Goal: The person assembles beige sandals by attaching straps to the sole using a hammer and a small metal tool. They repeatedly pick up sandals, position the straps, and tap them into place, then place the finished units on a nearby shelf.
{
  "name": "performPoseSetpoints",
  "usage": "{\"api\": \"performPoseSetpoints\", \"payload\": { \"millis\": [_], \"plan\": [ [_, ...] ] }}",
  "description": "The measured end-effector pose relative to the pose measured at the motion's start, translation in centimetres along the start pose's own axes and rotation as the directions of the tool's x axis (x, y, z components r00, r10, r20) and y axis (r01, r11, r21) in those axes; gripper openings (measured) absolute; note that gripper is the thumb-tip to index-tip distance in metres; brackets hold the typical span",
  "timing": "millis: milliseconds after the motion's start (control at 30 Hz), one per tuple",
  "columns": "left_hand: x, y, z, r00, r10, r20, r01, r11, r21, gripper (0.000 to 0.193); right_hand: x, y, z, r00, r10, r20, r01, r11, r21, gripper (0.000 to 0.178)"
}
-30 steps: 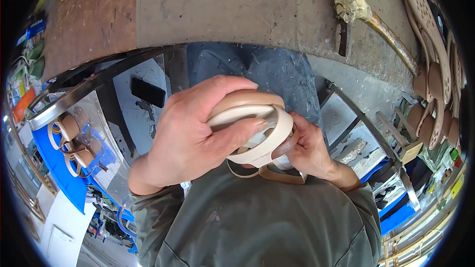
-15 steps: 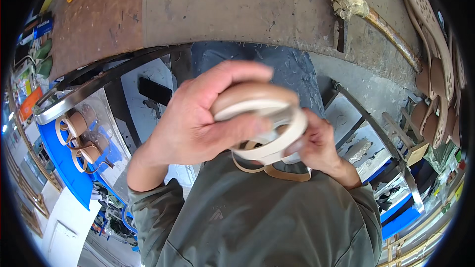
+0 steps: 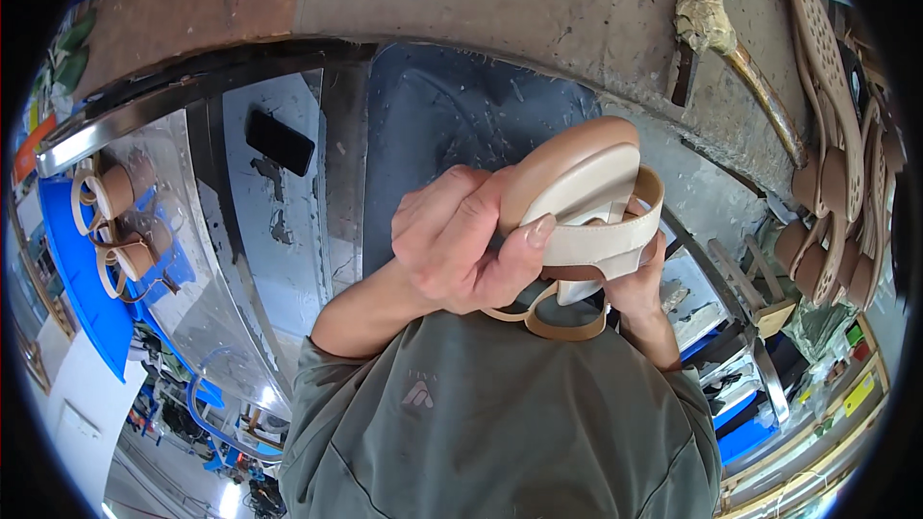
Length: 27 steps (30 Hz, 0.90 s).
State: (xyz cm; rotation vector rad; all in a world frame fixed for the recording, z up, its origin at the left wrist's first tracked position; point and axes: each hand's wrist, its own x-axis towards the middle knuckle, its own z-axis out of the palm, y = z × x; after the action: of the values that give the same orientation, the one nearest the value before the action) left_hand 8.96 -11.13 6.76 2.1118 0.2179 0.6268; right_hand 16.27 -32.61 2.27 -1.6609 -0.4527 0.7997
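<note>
A sandal [image 3: 567, 168] with a tan sole edge, a cream footbed and a wide pale strap is held up in front of my body, its toe end tilted upward and away. My left hand [image 3: 471, 245] pinches its left edge, thumb on the strap and fingers round the sole. On the far side my right hand [image 3: 639, 284] grips it low down, partly hidden behind the strap. Thin tan ankle straps hang in loops below the sandal, close to my shirt.
A hammer [image 3: 740, 62] with a wrapped head lies on the worn workbench [image 3: 461, 0]. Several tan soles [image 3: 832, 115] stand at the right. A black phone [image 3: 280, 142] rests on a ledge at left, near more sandals [image 3: 130, 221] by a blue tray [image 3: 96, 298].
The sandal has turned and moved to the right, so its footbed and strap show more plainly. My left hand has shifted from over the toe to its left edge.
</note>
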Motion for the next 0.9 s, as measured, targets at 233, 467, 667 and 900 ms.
{"api": "performPoseSetpoints", "payload": {
  "millis": [233, 467, 667, 900],
  "plan": [
    [2.5, 1.3, -3.2, 0.995, 0.049, 0.084, -0.042, 0.995, -0.090, 0.034, -0.5, -3.4, 1.6, 0.995, 0.035, 0.092, -0.032, 0.999, -0.028, 0.035],
    [2.7, 4.0, -6.5, 0.937, 0.119, 0.329, -0.098, 0.992, -0.081, 0.029, -2.8, -5.3, 2.9, 0.979, 0.147, 0.141, -0.160, 0.983, 0.087, 0.029],
    [0.7, 5.2, -10.3, 1.000, 0.000, -0.011, -0.002, 0.974, -0.227, 0.026, -2.4, -5.9, -2.2, 0.901, -0.232, 0.366, -0.035, 0.802, 0.596, 0.049],
    [-7.2, -2.0, -6.6, 0.926, 0.035, 0.376, 0.296, 0.551, -0.780, 0.071, 1.8, -16.4, -4.1, 0.959, -0.278, -0.045, 0.274, 0.879, 0.391, 0.030]
  ]
}}
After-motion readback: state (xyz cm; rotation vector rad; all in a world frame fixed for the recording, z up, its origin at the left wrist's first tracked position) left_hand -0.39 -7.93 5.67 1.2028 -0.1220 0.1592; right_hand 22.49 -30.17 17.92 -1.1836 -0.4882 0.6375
